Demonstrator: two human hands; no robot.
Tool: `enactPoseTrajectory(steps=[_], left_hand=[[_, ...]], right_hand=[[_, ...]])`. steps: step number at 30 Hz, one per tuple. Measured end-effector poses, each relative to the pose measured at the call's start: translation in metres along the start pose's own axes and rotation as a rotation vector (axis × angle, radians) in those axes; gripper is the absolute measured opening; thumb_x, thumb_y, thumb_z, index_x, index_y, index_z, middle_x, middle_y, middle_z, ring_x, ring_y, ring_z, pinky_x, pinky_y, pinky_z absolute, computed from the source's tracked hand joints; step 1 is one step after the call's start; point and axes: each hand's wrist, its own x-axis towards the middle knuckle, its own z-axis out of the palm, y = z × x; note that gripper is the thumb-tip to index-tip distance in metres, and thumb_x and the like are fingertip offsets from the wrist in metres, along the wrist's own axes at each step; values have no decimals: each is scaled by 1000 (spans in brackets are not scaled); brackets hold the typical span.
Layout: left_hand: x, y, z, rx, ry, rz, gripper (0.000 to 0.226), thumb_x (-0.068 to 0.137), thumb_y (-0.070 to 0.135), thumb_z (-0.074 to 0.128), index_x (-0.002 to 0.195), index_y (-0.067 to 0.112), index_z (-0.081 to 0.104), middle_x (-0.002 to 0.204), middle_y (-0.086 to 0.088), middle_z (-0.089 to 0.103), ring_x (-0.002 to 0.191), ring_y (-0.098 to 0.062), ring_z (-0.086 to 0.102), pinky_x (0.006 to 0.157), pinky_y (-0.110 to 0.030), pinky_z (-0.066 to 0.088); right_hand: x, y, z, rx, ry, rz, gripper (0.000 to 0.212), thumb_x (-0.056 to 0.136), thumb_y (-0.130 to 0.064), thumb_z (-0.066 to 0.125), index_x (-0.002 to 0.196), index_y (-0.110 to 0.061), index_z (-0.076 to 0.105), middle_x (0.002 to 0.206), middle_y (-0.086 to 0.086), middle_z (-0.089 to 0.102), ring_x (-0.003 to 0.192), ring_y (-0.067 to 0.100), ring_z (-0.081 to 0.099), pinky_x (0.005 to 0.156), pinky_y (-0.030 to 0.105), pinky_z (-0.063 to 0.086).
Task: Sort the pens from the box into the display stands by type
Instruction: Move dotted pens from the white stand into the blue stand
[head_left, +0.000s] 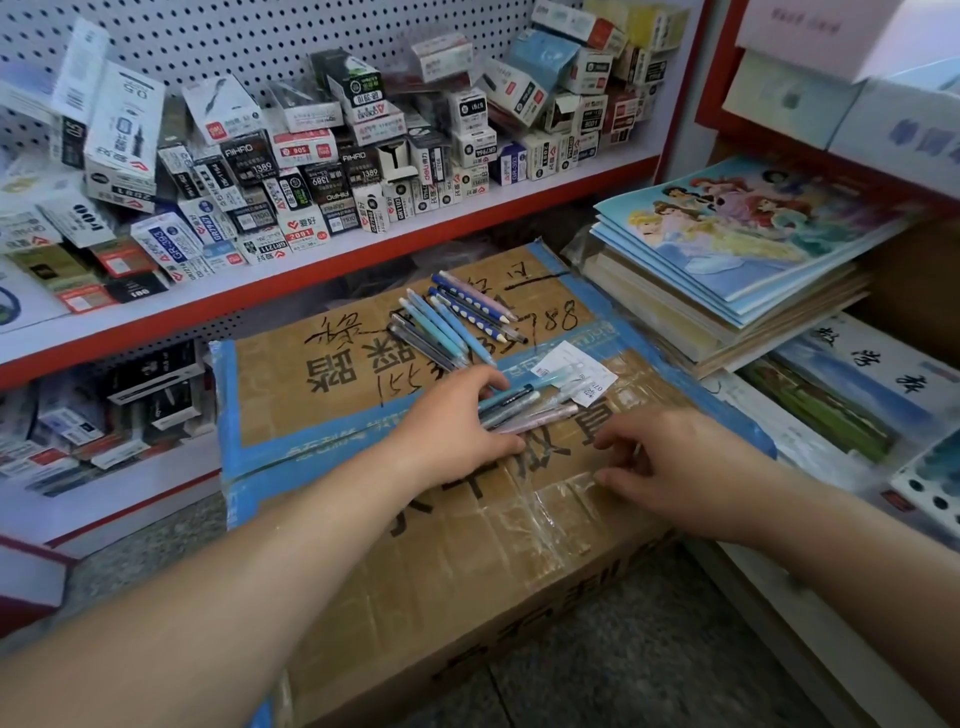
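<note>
Bright even light, edges warped, slightly soft

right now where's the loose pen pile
Head view, centre: the loose pen pile lies on the cardboard box, just beyond the left hand, left of the notebook stack.

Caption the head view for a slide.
Left hand grips several pens on a taped cardboard box; right hand rests beside them.

1 box (467, 551), approx 10 loose pens (457, 318), approx 4 held pens (525, 408).
</note>
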Motion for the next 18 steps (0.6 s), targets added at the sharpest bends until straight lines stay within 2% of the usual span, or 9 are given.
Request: enactPoseTrajectory(steps=[3, 6, 9, 11, 14, 18], left_hand=[[1, -2, -3, 39, -28, 19, 67, 81, 44, 82, 139, 28, 52, 136, 8, 55, 122, -13, 53, 103, -30, 45], [3, 1, -7, 174, -80, 61, 63, 85, 47, 76, 139, 26, 52, 134, 5, 56, 120, -16, 53, 99, -29, 44], [7, 8, -10, 288, -128, 73, 50, 86, 48, 72, 128, 26, 56, 120, 4, 60, 107, -18, 57, 94, -37, 51], [8, 11, -12, 309, -150, 68, 43, 86, 46, 71, 121, 26, 55, 111, 5, 60, 101, -17, 57, 90, -39, 52], [11, 14, -14, 299, -199, 58, 43, 89, 43, 71, 122, 27, 51, 113, 6, 57, 100, -16, 55, 83, -32, 48], [12, 16, -15, 312, -262, 46, 40, 94, 42, 66, 124, 26, 46, 113, 3, 58, 97, -16, 56, 78, -32, 47]], right_hand=[[1, 1, -1, 2, 0, -6, 25, 95, -45, 62, 119, -39, 61, 102, -18, 59, 91, -1, 57, 85, 28, 56], [0, 2, 0, 2, 11, -15, 23, 96, -45, 61, 118, -37, 63, 102, -18, 59, 91, -1, 57, 85, 28, 56], [-2, 3, -1, 1, 14, -23, 23, 97, -45, 60, 118, -36, 63, 103, -18, 60, 92, 0, 57, 86, 28, 55], [-3, 4, -2, 2, 17, -22, 23, 97, -45, 60, 118, -36, 63, 104, -18, 59, 92, 0, 57, 86, 28, 55], [-5, 6, -2, -1, 21, -21, 23, 97, -46, 59, 118, -36, 63, 104, -18, 58, 92, 0, 56, 85, 26, 54], [-8, 9, -3, -1, 30, -18, 24, 97, -47, 59, 117, -34, 63, 104, -17, 60, 92, 2, 56, 86, 28, 53]])
